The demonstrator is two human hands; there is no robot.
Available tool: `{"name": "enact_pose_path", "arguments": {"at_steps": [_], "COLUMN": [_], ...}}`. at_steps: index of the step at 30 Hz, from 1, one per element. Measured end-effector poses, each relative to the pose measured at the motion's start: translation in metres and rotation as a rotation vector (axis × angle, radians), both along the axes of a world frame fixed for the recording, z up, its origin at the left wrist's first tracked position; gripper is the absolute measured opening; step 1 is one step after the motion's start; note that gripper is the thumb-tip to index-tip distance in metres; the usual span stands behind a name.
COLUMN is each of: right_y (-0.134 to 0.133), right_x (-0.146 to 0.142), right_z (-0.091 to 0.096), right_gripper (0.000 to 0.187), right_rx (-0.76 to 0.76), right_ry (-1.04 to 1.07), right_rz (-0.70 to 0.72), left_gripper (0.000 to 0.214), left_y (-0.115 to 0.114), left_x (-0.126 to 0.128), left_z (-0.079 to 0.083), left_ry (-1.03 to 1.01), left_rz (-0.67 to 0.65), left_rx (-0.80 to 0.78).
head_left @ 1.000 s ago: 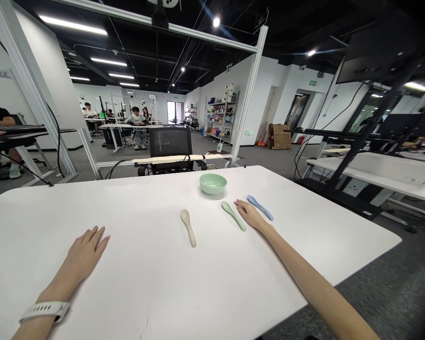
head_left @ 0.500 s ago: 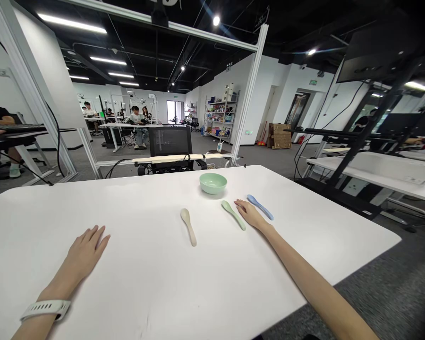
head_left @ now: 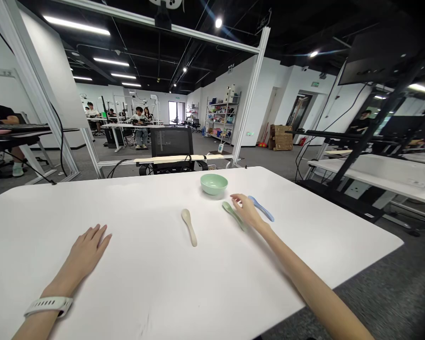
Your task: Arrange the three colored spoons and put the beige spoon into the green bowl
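My left hand (head_left: 87,252) lies flat and open on the white table (head_left: 145,283), fingers apart, with a white watch band on the wrist. My right hand (head_left: 247,211) reaches far forward between two spoons, its fingers stretched out and holding nothing. It overlaps the handle of the green spoon (head_left: 229,209) and sits just left of the blue spoon (head_left: 263,209). A beige spoon (head_left: 189,226) lies further left. A pale green bowl (head_left: 213,183) stands just beyond the spoons, near the table's far edge.
A black office chair (head_left: 172,144) stands behind the table's far edge. Metal frame posts (head_left: 250,97) rise beyond it. Another white desk with a black stand (head_left: 371,170) is to the right. Several people sit at desks far back on the left.
My right hand has shifted a little left and forward, so it now covers part of the green spoon's handle. My left hand and the other things have stayed put.
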State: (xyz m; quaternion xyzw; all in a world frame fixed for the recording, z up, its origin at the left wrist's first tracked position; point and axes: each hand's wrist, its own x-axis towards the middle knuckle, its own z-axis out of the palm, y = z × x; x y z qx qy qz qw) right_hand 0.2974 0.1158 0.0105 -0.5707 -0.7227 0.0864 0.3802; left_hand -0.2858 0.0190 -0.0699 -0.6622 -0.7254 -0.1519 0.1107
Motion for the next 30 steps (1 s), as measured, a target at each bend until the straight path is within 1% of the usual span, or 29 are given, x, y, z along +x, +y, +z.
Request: {"name": "enact_pose_path", "arguments": {"at_steps": [2, 4, 6, 8, 10, 13, 16, 18, 21, 23, 25, 27, 30], "right_y": [-0.013, -0.029, -0.046, -0.060, -0.071, -0.078, -0.074, -0.064, -0.038, -0.014, 0.010, 0.031, 0.053], "right_x": [-0.032, -0.067, -0.099, -0.126, -0.145, -0.159, -0.156, -0.144, -0.118, -0.099, -0.084, -0.074, -0.071], "right_z": [0.008, 0.014, 0.017, 0.017, 0.015, 0.008, 0.006, 0.012, 0.032, 0.050, 0.066, 0.079, 0.090], "right_gripper": [0.027, 0.022, 0.018, 0.020, 0.022, 0.019, 0.023, 0.023, 0.024, 0.024, 0.019, 0.020, 0.027], "right_rx": [-0.050, -0.132, -0.199, -0.273, -0.336, -0.359, -0.338, -0.295, -0.186, -0.125, -0.073, -0.068, -0.139], "right_ry": [0.014, -0.007, -0.025, -0.036, -0.046, -0.057, -0.045, -0.021, -0.006, -0.042, -0.100, -0.202, -0.419], "right_rz": [0.104, 0.193, 0.230, 0.260, 0.286, 0.305, 0.306, 0.278, 0.179, 0.090, 0.039, -0.020, -0.145], "left_gripper": [0.072, 0.078, 0.078, 0.075, 0.072, 0.074, 0.072, 0.069, 0.067, 0.068, 0.072, 0.075, 0.077], "left_y": [-0.001, -0.001, -0.001, -0.001, -0.002, -0.002, -0.003, -0.003, -0.003, -0.003, -0.001, -0.001, -0.001], "left_x": [0.001, 0.001, 0.002, 0.001, 0.001, 0.002, 0.004, 0.005, 0.004, 0.003, 0.002, 0.002, 0.002], "left_z": [0.000, 0.001, 0.001, 0.002, 0.003, 0.004, 0.006, 0.006, 0.005, 0.002, 0.001, 0.000, 0.001], "left_ry": [-0.005, -0.005, 0.005, 0.014, 0.016, 0.008, 0.012, 0.019, 0.025, 0.023, 0.015, 0.012, 0.018], "left_rz": [0.009, 0.029, 0.026, 0.015, -0.002, 0.008, 0.011, -0.006, -0.023, -0.014, 0.006, 0.013, 0.026], "left_rx": [0.011, 0.000, 0.001, 0.017, 0.014, -0.009, 0.004, 0.017, 0.033, 0.042, 0.038, 0.019, -0.011]}}
